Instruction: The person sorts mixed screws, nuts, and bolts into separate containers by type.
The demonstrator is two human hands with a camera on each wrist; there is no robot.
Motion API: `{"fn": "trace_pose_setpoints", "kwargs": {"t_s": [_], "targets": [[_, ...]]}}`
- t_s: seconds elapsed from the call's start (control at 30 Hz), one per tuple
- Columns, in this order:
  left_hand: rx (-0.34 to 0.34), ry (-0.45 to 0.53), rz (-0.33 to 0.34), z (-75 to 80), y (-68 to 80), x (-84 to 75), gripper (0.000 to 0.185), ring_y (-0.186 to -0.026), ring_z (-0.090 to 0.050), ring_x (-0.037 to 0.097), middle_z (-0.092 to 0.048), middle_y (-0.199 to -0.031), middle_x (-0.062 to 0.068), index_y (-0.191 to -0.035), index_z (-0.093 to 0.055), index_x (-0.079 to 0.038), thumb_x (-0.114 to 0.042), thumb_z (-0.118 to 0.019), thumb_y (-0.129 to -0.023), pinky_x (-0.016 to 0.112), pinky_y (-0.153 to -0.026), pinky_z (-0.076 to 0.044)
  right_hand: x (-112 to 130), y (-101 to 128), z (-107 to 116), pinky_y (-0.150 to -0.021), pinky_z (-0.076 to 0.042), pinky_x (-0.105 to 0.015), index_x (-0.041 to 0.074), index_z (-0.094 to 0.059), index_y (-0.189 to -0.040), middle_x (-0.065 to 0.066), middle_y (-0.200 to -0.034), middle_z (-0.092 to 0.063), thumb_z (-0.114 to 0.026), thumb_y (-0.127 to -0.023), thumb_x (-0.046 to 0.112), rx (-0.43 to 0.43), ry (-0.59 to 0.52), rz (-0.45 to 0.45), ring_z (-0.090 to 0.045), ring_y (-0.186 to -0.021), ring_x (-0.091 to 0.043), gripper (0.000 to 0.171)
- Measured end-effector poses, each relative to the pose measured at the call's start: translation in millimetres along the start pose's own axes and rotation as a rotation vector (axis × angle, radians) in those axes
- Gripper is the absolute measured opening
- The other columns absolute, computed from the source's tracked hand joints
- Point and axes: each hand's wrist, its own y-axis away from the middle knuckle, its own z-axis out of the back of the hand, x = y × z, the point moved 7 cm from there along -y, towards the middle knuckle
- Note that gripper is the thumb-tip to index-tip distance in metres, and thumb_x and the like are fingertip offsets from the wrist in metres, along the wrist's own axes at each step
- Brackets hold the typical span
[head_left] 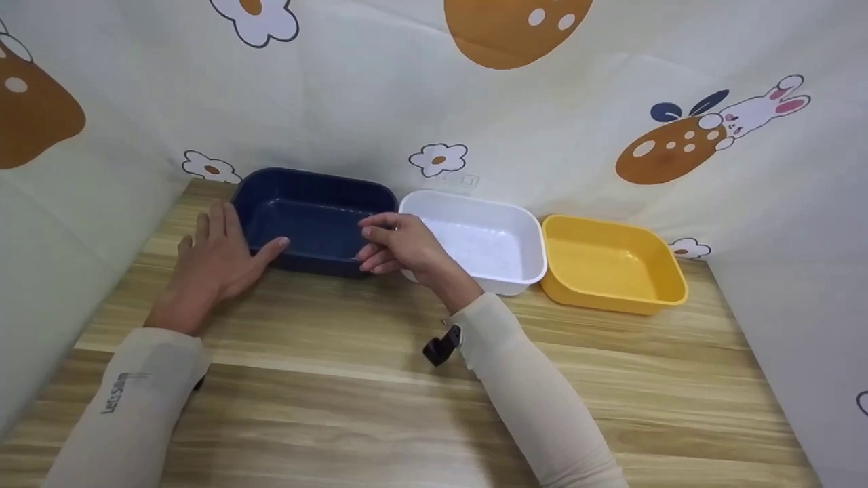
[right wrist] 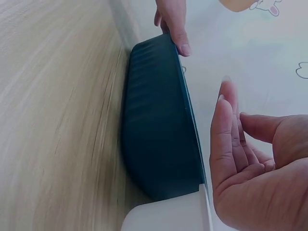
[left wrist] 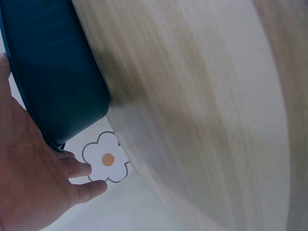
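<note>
On the far left I see my left hand [head_left: 217, 254] flat on the bench [head_left: 380, 379], fingers straight, thumb resting on the near rim of the blue tub [head_left: 315, 220]; its grip is released, holding nothing. The blue tub sits at the back left of the bench, against the printed cloth [head_left: 542, 122]. My right hand [head_left: 397, 244] is at the tub's right near corner; its fingers are loosely bent beside the rim and, in the right wrist view, apart from it, so the grip there is released too. Next comes the white tub [head_left: 485, 240], touching the blue one. The yellow tub [head_left: 610, 264] sits just beside the white, at the right end.
</note>
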Motion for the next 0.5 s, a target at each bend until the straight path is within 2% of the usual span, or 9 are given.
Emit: {"fn": "trace_pose_setpoints", "kwargs": {"t_s": [0.23,0.43,0.5], "targets": [[0.003,-0.007,0.003,5.8,1.3,3.7,0.117,-0.14,0.008,0.057,0.018,-0.153,0.035,-0.147,0.016,0.011,-0.081,-0.025,-0.087,0.075,-0.106,-0.001,2,8,-1,-0.058,-0.059,-0.034,0.005,-0.062,-0.122,-0.014,-0.076,-0.07,-0.056,-0.099,0.015,0.023,0.027,0.007,-0.069,-0.058,-0.02,0.026],[0.002,-0.002,0.007,1.8,1.1,0.0,0.117,-0.141,0.006,0.056,0.015,-0.154,0.035,-0.148,0.012,0.011,-0.081,-0.026,-0.087,0.074,-0.107,-0.002,-8,20,11,-0.06,-0.059,-0.035,0.002,-0.058,-0.129,-0.01,-0.073,-0.069,-0.056,-0.099,0.016,0.039,0.055,-0.019,-0.067,-0.056,-0.016,0.032],[0.003,-0.001,0.008,0.0,0.8,0.2,0.117,-0.141,0.005,0.056,0.014,-0.154,0.035,-0.149,0.012,0.011,-0.081,-0.025,-0.086,0.074,-0.107,-0.002,-12,23,15,-0.057,-0.058,-0.032,0.0,-0.056,-0.131,-0.009,-0.071,-0.068,-0.055,-0.099,0.015,0.043,0.05,-0.028,-0.067,-0.055,-0.015,0.034]]}}
